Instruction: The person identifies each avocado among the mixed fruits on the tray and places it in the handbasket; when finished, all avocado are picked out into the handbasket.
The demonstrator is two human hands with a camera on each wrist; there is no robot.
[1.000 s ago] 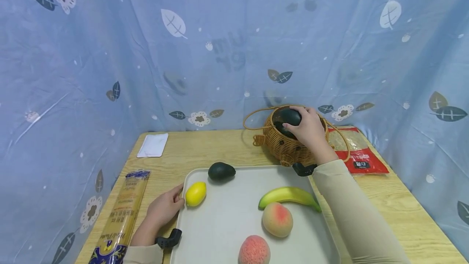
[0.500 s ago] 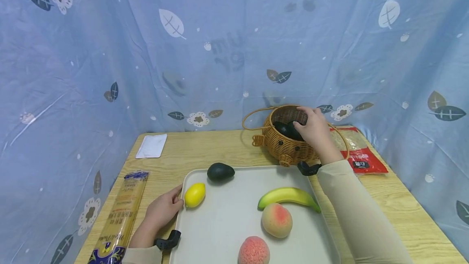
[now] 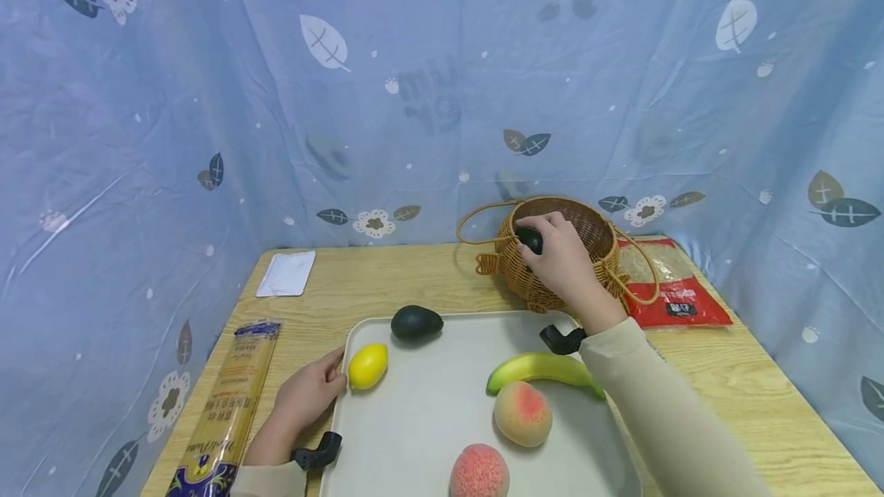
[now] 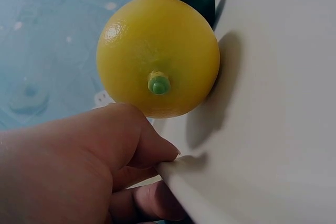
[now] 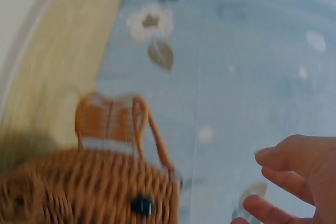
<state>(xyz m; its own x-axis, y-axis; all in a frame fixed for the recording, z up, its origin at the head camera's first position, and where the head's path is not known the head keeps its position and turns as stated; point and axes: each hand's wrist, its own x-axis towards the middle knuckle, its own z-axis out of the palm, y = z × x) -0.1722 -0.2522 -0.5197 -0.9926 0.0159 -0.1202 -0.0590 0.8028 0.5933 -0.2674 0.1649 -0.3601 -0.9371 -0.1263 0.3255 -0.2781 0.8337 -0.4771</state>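
In the head view, my left hand (image 3: 308,397) pinches the left rim of a white tray (image 3: 428,420). Close by it in the tray lie a lemon (image 3: 368,366) and a dark green avocado (image 3: 417,324); the lemon (image 4: 157,56) fills much of the left wrist view. My right hand (image 3: 558,255) is over the mouth of a wicker basket (image 3: 521,271). A dark avocado (image 3: 529,238) shows in the basket between thumb and fingers; the hand hides the rest of the inside. In the right wrist view, the right hand's fingers (image 5: 289,156) are spread, with nothing between them.
A banana (image 3: 545,372), a peach (image 3: 522,413) and a bumpy pinkish-red round fruit (image 3: 479,472) lie in the tray. Left of it is a pack of spaghetti (image 3: 224,409), with a white square (image 3: 286,274) behind. A red packet (image 3: 680,304) lies right of the basket. Curtains enclose the table.
My right hand lowered an avocado into the basket and let go of it. It then shifted left across the basket's mouth. My left hand has stayed at the tray rim.
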